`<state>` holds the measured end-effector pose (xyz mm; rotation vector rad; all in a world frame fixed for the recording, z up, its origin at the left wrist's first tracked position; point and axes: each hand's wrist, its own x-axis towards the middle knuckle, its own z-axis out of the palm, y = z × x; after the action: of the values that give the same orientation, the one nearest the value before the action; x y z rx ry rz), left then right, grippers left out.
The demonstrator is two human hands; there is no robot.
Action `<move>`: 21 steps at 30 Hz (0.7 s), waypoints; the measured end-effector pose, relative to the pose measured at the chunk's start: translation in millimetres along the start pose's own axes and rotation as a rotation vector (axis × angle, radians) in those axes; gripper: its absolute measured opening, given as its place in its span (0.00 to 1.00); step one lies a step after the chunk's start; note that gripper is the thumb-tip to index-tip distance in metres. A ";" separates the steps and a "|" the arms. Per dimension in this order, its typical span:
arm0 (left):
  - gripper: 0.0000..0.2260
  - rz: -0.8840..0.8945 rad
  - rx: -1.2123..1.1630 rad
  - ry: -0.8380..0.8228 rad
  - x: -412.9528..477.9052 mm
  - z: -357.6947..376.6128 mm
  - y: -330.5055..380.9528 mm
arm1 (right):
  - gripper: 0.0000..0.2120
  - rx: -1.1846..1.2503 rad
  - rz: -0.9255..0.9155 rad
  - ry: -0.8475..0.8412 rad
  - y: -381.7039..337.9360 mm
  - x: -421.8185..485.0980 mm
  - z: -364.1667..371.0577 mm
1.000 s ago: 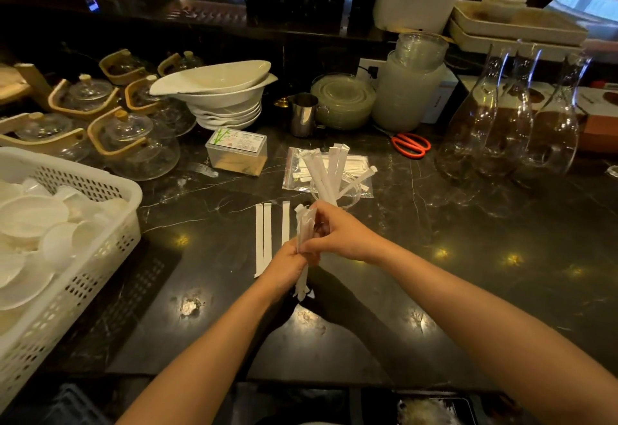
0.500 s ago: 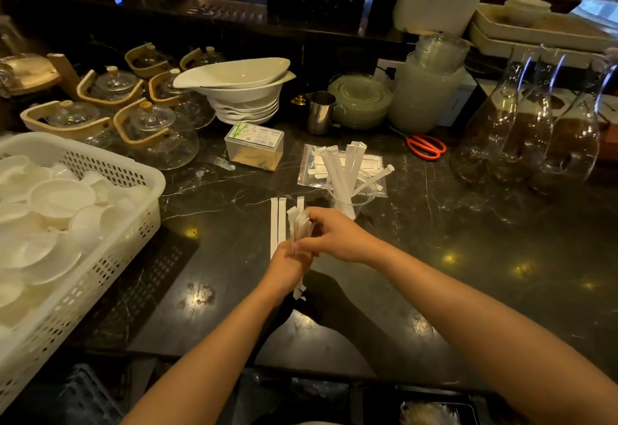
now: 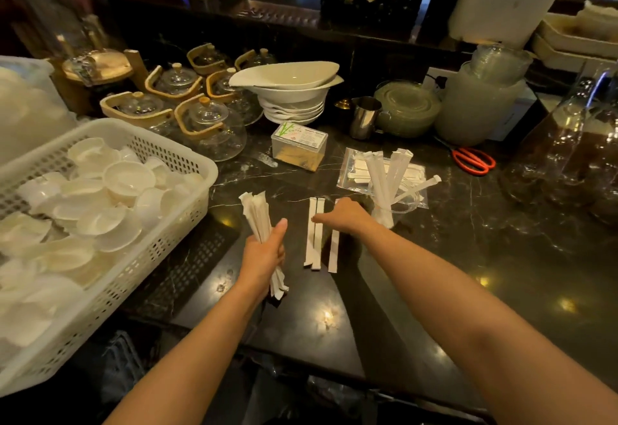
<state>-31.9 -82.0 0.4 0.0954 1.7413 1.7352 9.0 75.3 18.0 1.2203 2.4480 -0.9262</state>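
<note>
Gathering wrapped sticks into one bunch

The left hand (image 3: pixel 262 257) is squeezing a bunch of sticks (image 3: pixel 256 214) tight, tilted up off the desk (image 3: pixel 434 274), so none are slipping out. The right hand (image 3: pixel 347 218) is reaching out flat, fingers straight and holding nothing, over three loose sticks (image 3: pixel 314 244) lying side by side, probably to grab them. More are standing in a cup (image 3: pixel 399 209) just behind.

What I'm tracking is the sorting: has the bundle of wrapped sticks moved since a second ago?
Yes, leftward. The left hand holds the bundle left of the three sticks lying on the counter; earlier it was just right of them.
</note>
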 end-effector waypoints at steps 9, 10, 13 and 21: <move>0.17 0.016 -0.002 -0.018 6.2 -18.1 -11.3 | 0.33 -0.097 0.074 0.094 -7.4 18.0 29.6; 0.18 0.015 -0.006 -0.018 7.2 -18.4 -12.3 | 0.28 -0.107 0.053 0.072 -7.9 19.2 29.4; 0.19 0.009 -0.007 -0.022 8.7 -16.3 -14.9 | 0.18 -0.144 0.013 0.015 -9.2 18.8 26.5; 0.17 0.001 -0.004 -0.048 9.1 -4.9 -14.6 | 0.16 -0.324 -0.088 -0.037 -6.6 14.3 24.9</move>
<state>-35.5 -83.3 -17.1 0.1343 1.7032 1.7236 -6.3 65.3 -5.1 0.9822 2.5134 -0.5363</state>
